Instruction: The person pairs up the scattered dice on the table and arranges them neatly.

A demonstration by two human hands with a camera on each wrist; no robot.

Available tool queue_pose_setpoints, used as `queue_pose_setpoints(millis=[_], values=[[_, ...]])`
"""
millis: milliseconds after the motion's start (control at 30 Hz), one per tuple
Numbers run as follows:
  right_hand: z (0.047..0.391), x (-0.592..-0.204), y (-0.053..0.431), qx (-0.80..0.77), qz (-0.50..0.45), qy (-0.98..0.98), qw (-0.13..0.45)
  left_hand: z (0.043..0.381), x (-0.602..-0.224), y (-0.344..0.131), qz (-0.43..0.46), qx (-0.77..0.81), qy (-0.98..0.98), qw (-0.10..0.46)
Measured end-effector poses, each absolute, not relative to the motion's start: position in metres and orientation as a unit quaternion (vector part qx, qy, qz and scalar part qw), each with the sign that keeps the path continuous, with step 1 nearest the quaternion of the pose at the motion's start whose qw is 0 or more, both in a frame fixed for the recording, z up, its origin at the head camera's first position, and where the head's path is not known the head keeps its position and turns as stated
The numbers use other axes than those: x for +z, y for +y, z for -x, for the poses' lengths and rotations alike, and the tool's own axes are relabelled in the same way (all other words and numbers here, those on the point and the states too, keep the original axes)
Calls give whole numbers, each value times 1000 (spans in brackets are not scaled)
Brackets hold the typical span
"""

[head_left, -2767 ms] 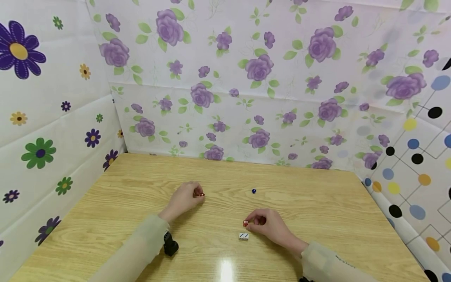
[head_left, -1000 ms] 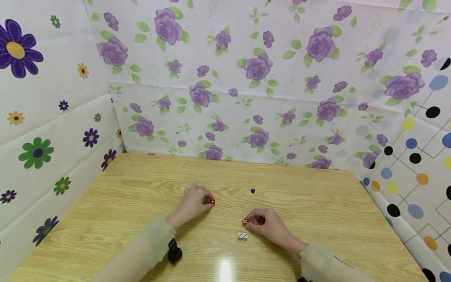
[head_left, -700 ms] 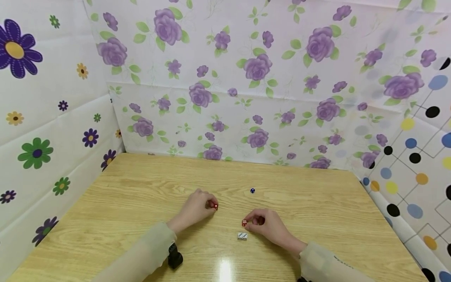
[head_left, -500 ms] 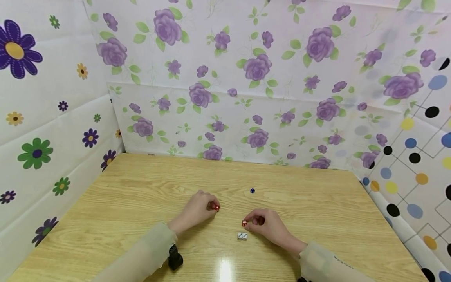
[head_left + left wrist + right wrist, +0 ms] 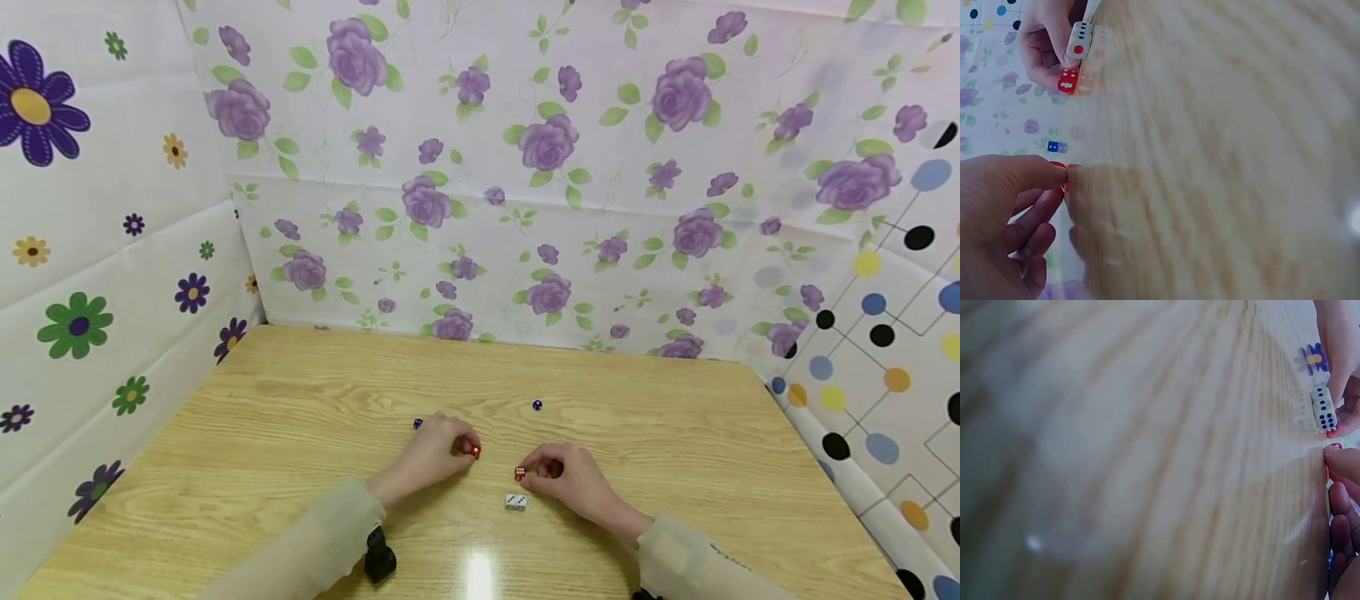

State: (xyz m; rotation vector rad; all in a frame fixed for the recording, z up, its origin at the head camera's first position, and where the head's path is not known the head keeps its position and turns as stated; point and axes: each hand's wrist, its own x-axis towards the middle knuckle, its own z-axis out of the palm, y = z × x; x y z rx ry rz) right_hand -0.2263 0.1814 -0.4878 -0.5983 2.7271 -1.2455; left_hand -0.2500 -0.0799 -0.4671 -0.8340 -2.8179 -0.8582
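Note:
In the head view my left hand [image 5: 437, 451] pinches a red die [image 5: 476, 451] between thumb and fingertips, low over the wooden table. To its right, my right hand [image 5: 572, 481] holds another red die [image 5: 520, 473] at its fingertips. Just in front of that die, two white dice [image 5: 515, 502] stand side by side. The left wrist view shows my left thumb [image 5: 1044, 173] hiding most of its red die [image 5: 1058, 164]; beyond it are the other red die [image 5: 1067, 80] and a white die [image 5: 1080, 40]. In the right wrist view, the white dice [image 5: 1323, 410] appear beyond my right fingertips.
One blue die [image 5: 537, 405] lies farther back on the table [image 5: 660, 417], and a second blue die [image 5: 417, 423] sits just behind my left hand. Flower-patterned cloth [image 5: 480, 175] rises along the table's back edge, with patterned cloths at both sides.
My left hand has moved right and nearer to me with its red die, closer to the right hand. A blue die now shows behind it. The right hand has stayed put.

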Motion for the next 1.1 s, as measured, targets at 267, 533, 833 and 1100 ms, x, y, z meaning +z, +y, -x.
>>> queue_pose_setpoints(millis=[267, 533, 833, 1100], values=[[227, -487, 181, -411, 195, 889, 49, 244, -469, -75, 280, -283, -916, 47], [227, -487, 180, -415, 193, 888, 50, 239, -467, -68, 282, -299, -911, 23], [227, -489, 180, -412, 195, 889, 45, 236, -469, -63, 282, -303, -910, 19], [226, -487, 179, -405, 196, 892, 46, 233, -468, -58, 302, -289, -908, 25]])
